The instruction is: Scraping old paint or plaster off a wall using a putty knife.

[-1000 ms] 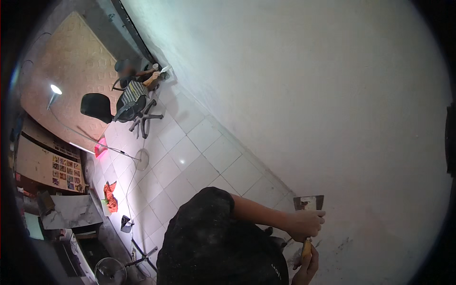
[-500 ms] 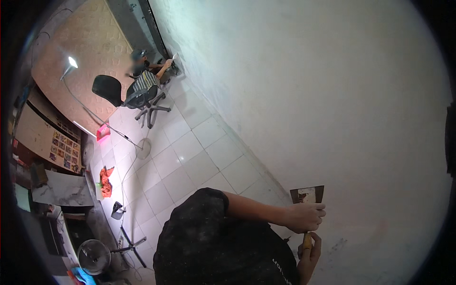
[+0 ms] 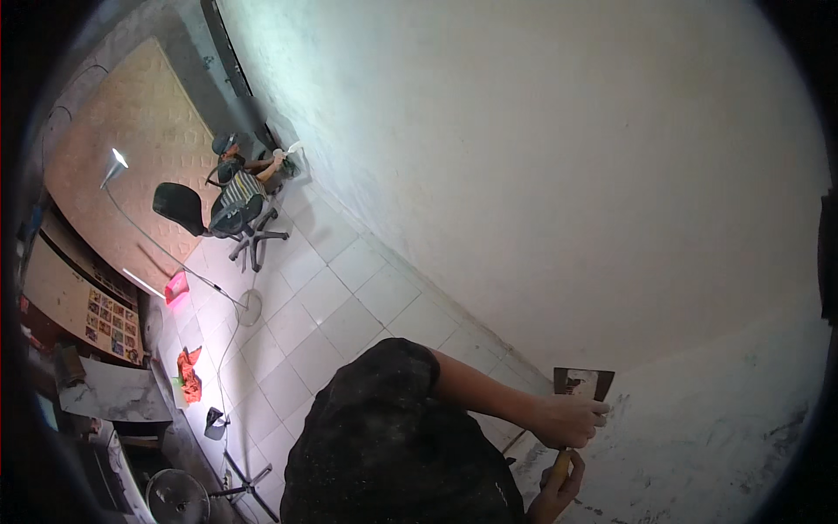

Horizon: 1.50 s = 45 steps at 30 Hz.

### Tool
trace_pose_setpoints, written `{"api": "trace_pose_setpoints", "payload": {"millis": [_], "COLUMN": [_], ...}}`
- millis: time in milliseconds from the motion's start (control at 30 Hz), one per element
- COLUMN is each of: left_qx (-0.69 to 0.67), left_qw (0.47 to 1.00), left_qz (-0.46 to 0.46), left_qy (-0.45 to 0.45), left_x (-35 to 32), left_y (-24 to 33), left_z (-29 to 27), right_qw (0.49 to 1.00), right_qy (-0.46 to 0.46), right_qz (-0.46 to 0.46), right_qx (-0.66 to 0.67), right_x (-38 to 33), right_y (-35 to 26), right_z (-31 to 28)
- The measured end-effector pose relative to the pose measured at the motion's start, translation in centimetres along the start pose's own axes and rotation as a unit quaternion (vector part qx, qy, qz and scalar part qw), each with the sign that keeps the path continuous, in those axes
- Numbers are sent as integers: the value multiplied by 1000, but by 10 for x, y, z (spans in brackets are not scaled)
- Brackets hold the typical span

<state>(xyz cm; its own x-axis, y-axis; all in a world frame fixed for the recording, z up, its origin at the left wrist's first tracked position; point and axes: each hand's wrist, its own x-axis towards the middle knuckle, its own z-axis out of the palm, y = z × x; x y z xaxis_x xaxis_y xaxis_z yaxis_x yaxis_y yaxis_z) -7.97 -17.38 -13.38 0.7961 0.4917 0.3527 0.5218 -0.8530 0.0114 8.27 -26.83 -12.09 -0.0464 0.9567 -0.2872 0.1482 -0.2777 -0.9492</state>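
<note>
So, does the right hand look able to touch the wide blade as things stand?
Probably not directly: the right hand is closed around the yellow handle, and in this view the left hand lies between that handle and the wide blade.

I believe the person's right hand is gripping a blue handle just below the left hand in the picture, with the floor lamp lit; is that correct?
Not quite: the handle is yellow, not blue, as the head view shows. The right hand does grip it just below the left hand in the picture, and the floor lamp is lit.
</note>
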Motion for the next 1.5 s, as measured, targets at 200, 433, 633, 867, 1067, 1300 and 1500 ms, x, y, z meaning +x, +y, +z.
{"api": "trace_pose_setpoints", "payload": {"millis": [200,433,633,867,1067,1300,1500], "left_qx": [-15,-71,-100,-305,-258,-226,-170], "left_qw": [996,957,933,931,952,944,959], "left_qz": [80,221,265,170,-13,-116,-78], "left_qy": [28,177,222,103,163,209,214], "left_x": [7,39,70,55,8,-52,-22], "left_y": [-10,-28,-25,-23,-46,-78,-65], "left_z": [5,-30,-25,22,40,34,27], "right_qw": [995,969,943,954,984,983,977], "right_qy": [43,191,288,220,84,-60,-102], "right_qz": [-88,-150,-164,-161,-89,-91,-111], "right_qx": [-13,-45,-36,-125,-130,-146,-148], "right_x": [-7,-46,-50,-33,4,40,36], "right_y": [15,-34,-46,-49,-59,-63,-67], "right_z": [3,31,43,35,47,82,49]}}
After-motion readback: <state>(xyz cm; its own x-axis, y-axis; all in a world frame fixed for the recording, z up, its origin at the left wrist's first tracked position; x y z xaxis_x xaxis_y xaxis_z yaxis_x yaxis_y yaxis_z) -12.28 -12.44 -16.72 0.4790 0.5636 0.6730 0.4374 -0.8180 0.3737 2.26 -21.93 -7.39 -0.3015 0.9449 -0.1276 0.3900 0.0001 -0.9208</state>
